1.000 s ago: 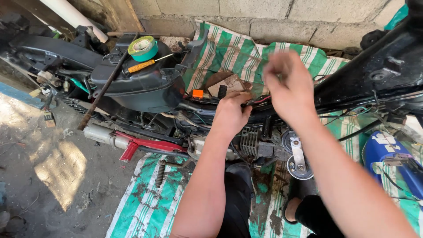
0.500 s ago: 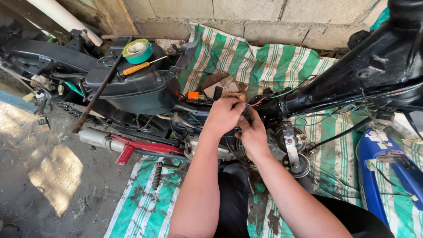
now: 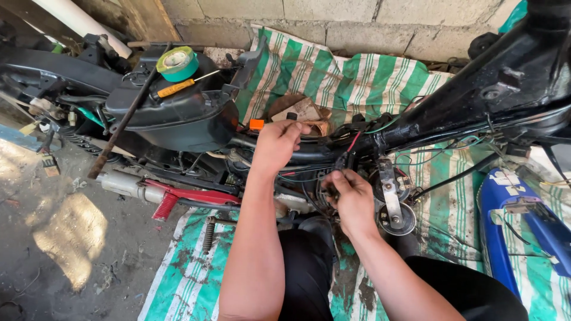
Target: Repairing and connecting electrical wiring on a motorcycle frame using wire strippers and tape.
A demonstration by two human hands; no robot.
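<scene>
A stripped black motorcycle frame (image 3: 476,101) lies across a green-and-white striped tarp (image 3: 351,77). My left hand (image 3: 276,145) rests over the top of the black frame tube, fingers curled around it near an orange connector (image 3: 256,124). My right hand (image 3: 352,199) is lower, under the tube, fingers pinched on a bundle of thin wires (image 3: 342,163) beside a round black horn (image 3: 397,219) on a metal bracket.
A green tape roll (image 3: 176,63) and an orange-handled screwdriver (image 3: 178,87) lie on the black under-seat box (image 3: 178,119). A rusty rod (image 3: 122,128) leans at left. A red-ended exhaust part (image 3: 160,199), a coil spring (image 3: 207,233) and blue body panel (image 3: 523,232) lie around. Block wall behind.
My right hand dropped from above the frame to below the tube and now pinches the wires. My left hand stayed on the frame tube.
</scene>
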